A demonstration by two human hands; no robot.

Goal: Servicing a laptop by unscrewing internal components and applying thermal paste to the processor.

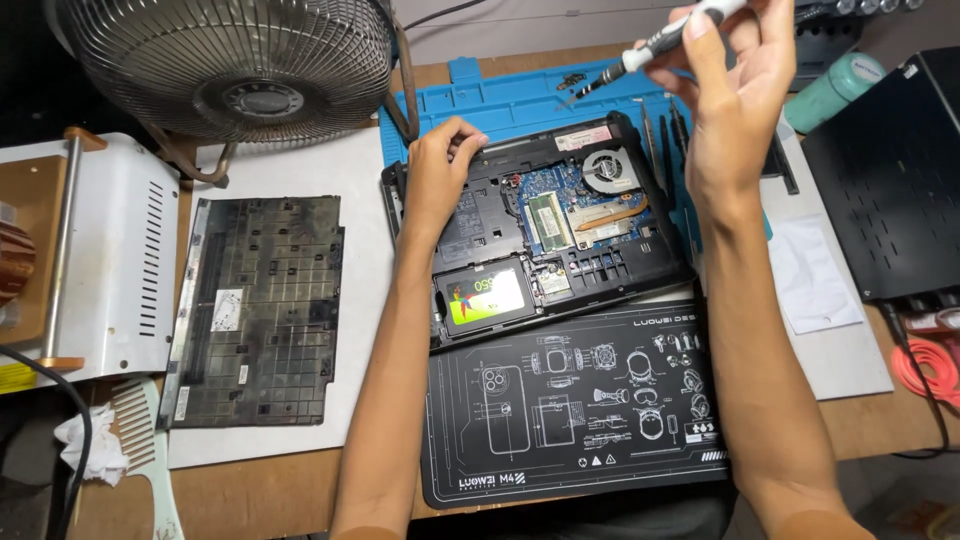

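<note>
Head view of a repair in progress on a brown wooden counter [300, 480]. The right hand [735, 95] is raised above the far edge of the counter, its grip closed around a slim precision screwdriver with a grey-and-white knurled handle and dark metal shaft [645, 48]. The long axis of the screwdriver runs diagonally, the handle end up and to the right between the fingertips, the tip pointing down and to the left toward a bright blue moulded plastic tray mat [520, 100]. The tip hangs in the air, clear of the mat.

The left hand [438, 170] rests, fingers curled and holding nothing, on the far left corner of an opened black plastic laptop base [590, 272]. The base lies at a slight slant near the middle of the counter, partly on the blue mat and partly on a black rubber work mat printed with white line diagrams [570, 400]. Inside the base are a blue circuit board, a round grey cooling fan [608, 168], a copper-coloured heat pipe and a flat rectangular black drive with a green label [487, 298].

The removed black ribbed bottom cover [260, 310] lies flat on a white sheet toward the left edge. A round wire-grille metal fan [235, 65] stands at the far left corner.
</note>
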